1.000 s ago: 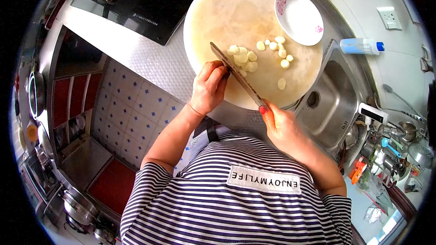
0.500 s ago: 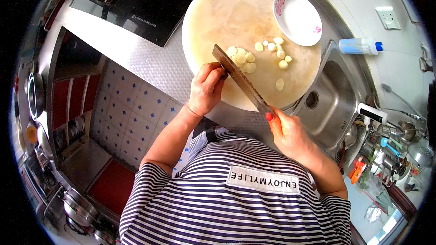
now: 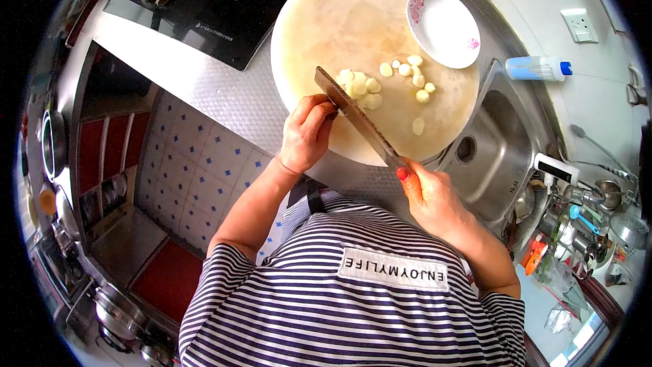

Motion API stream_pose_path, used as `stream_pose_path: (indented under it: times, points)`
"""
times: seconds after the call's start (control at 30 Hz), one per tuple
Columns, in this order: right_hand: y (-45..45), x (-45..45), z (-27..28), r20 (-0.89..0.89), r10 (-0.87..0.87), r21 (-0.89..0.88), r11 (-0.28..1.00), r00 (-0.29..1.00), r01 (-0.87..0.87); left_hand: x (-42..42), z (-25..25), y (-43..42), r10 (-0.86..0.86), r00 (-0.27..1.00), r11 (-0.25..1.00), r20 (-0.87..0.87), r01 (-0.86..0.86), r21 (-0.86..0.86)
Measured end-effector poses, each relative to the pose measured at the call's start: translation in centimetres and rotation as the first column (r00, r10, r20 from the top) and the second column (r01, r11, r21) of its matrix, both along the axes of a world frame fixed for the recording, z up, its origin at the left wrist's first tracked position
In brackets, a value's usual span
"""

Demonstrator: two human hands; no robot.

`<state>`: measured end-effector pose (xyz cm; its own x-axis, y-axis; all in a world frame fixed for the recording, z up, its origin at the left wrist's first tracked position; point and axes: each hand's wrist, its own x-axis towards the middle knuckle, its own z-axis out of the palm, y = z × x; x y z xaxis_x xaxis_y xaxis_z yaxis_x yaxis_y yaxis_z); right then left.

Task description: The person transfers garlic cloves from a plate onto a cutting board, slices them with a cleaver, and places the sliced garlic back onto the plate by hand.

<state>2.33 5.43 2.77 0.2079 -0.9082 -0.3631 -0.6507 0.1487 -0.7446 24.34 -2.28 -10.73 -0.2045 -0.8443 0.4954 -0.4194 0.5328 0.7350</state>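
My right hand (image 3: 438, 198) is closed around the handle of a cleaver (image 3: 360, 119), whose blade stands on edge over the round cutting board (image 3: 326, 20). At the blade's near side, my left hand (image 3: 309, 132) rests with its fingers curled and pinched together; what they hold is hidden. Sliced garlic (image 3: 358, 88) lies in a small heap just past the blade. Several whole peeled garlic cloves (image 3: 418, 80) are grouped to the right of it, and a single garlic slice (image 3: 418, 126) lies apart, nearer to me.
A white flowered dish (image 3: 445, 30) sits at the board's far right. Beyond it are a steel sink (image 3: 492, 149) and a clear bottle with a blue cap (image 3: 538, 68). A black gas stove (image 3: 204, 20) is at the upper left. Utensils crowd the counter at the right.
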Motion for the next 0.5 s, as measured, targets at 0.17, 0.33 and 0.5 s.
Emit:
stream_pose_path:
  times: [0.17,0.33,0.5]
  points:
    - [0.0,0.1,-0.5,-0.012,0.021,-0.083,0.996,1.000,-0.022,0.1,-0.3,0.0,-0.001,1.000,1.000,0.011,0.000,0.004]
    - [-0.9,0.6,-1.8,-0.036,0.029,-0.012,0.999,0.999,-0.030,-0.1,-0.3,-0.1,0.002,1.000,1.000,-0.003,-0.002,-0.008]
    - [-0.2,0.0,-1.8,0.010,0.009,-0.116,0.993,1.000,-0.008,-0.1,-0.1,0.1,0.021,1.000,0.999,-0.013,-0.021,0.025]
